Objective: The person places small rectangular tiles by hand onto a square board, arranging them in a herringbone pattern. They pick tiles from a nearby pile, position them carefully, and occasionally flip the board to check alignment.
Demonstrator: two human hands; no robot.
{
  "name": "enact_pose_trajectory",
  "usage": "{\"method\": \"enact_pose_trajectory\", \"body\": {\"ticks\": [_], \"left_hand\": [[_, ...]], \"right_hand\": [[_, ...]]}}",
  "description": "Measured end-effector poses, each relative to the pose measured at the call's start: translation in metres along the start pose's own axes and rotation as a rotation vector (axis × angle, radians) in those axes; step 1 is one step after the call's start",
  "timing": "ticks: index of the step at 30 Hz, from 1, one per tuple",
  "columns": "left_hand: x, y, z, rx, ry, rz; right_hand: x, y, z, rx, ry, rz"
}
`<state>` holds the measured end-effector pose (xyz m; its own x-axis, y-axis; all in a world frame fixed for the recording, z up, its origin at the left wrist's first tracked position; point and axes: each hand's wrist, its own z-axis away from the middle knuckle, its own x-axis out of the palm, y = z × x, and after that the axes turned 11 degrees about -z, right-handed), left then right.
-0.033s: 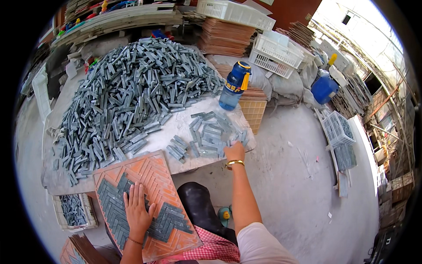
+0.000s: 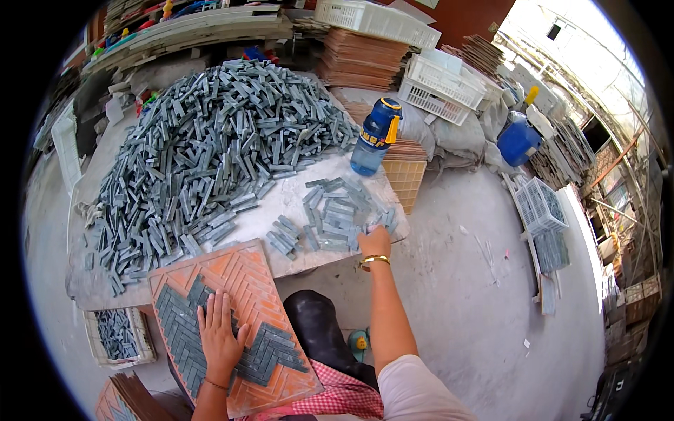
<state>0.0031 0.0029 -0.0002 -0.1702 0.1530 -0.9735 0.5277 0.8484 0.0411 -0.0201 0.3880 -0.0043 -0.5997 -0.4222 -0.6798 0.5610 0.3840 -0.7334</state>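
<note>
An orange tray (image 2: 242, 277) with herringbone grooves leans over my lap against the table edge. Grey-green stone tile strips (image 2: 179, 337) fill part of its grooves. My left hand (image 2: 222, 337) lies flat on those strips, fingers stretched out and holding nothing. At the table's front right edge, my right hand (image 2: 374, 242) has its fingers curled down on a stone tile strip (image 2: 363, 231), most of the grip hidden by the hand. Loose strips (image 2: 337, 210) lie spread just left of and beyond it, and a small group (image 2: 284, 237) sits nearer the tray.
A large heap of strips (image 2: 225, 133) covers the table's left and back. A blue bottle (image 2: 375, 137) stands by the right edge. A crate of strips (image 2: 119, 337) sits on the floor at left. White crates (image 2: 442, 88) and stacked orange boards (image 2: 358, 62) rise behind.
</note>
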Motion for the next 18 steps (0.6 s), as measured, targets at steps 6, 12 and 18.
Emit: {"method": "enact_pose_trajectory", "body": {"ticks": [6, 12, 18], "left_hand": [[0.0, -0.003, 0.002, -0.007, -0.029, 0.005], [-0.001, -0.002, 0.003, -0.017, -0.023, 0.044], [0.001, -0.002, 0.0, -0.005, -0.006, 0.032]], "right_hand": [[0.003, -0.002, 0.003, -0.054, 0.094, -0.011], [0.002, 0.004, -0.007, -0.019, 0.051, -0.08], [0.008, 0.012, -0.018, -0.081, 0.04, 0.025]]}}
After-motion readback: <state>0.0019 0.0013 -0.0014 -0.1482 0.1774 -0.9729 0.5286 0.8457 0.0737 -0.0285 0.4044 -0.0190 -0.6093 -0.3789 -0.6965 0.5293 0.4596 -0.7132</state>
